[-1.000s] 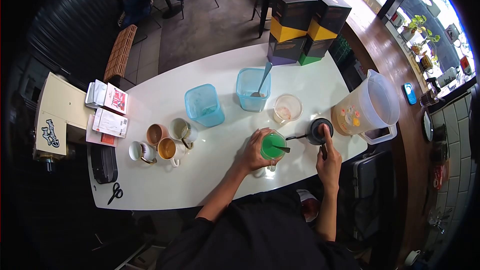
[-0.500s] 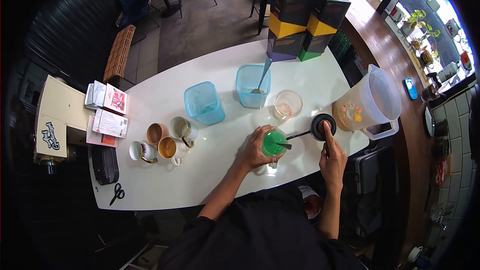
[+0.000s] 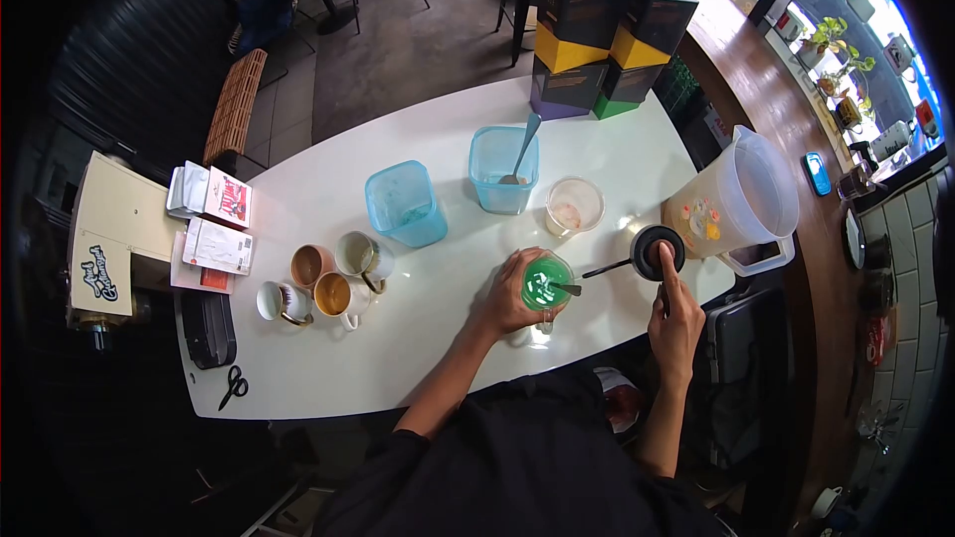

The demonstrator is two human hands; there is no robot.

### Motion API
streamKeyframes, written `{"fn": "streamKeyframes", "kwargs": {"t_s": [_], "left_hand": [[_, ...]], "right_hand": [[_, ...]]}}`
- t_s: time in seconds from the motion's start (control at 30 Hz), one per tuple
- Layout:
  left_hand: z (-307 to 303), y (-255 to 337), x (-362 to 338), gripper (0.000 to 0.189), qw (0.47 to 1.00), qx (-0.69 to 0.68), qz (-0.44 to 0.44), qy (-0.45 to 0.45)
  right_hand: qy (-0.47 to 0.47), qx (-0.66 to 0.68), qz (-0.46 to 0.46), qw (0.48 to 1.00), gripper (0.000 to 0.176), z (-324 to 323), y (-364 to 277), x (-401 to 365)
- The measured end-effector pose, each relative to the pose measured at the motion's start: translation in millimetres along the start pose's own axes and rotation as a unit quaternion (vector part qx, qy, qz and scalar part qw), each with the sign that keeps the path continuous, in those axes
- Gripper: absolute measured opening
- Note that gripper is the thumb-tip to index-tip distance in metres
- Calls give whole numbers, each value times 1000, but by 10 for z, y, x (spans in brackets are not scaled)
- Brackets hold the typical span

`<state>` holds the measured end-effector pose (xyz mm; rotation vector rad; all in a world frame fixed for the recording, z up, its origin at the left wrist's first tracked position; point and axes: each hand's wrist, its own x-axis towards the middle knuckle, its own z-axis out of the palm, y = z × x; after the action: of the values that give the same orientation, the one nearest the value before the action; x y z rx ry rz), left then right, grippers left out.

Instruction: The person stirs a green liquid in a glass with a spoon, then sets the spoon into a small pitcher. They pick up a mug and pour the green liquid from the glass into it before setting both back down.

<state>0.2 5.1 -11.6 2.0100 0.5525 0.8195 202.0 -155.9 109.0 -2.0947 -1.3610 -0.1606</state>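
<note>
My left hand (image 3: 514, 290) is wrapped around a clear glass mug (image 3: 546, 321) on the table. Green liquid (image 3: 538, 283) fills it, with white glints on the surface and a spoon (image 3: 567, 289) leaning in it. My right hand (image 3: 673, 318) grips the handle of a black gooseneck kettle (image 3: 652, 235), index finger pressed on its lid. The kettle's thin spout (image 3: 607, 268) points left, its tip just right of the mug. Behind the mug stands a clear plastic cup (image 3: 575, 207) with some pinkish contents. To the kettle's right is a large translucent pitcher (image 3: 741, 189).
Two blue plastic containers, one (image 3: 406, 204) left and one (image 3: 504, 169) holding a spoon, stand farther back. Several mugs (image 3: 333, 293) cluster at left, near scissors (image 3: 234, 388) and packets (image 3: 219, 244). Stacked boxes (image 3: 577, 35) occupy the back right edge.
My right hand has drawn the kettle to the right, so its spout tip is now off the mug's rim. The green liquid's surface shows more white glints. My left hand stays put.
</note>
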Motion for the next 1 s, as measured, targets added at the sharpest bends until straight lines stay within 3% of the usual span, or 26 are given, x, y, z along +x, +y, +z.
{"fn": "streamKeyframes", "kwargs": {"t_s": [0.57,1.0], "left_hand": [[-25,94,13,81,999,-15,-44,-7],[-13,65,10,81,1000,-12,-28,-2]], "right_hand": [[7,-25,0,1000,84,-16,19,-14],[7,-22,2,1000,83,7,-29,3]]}}
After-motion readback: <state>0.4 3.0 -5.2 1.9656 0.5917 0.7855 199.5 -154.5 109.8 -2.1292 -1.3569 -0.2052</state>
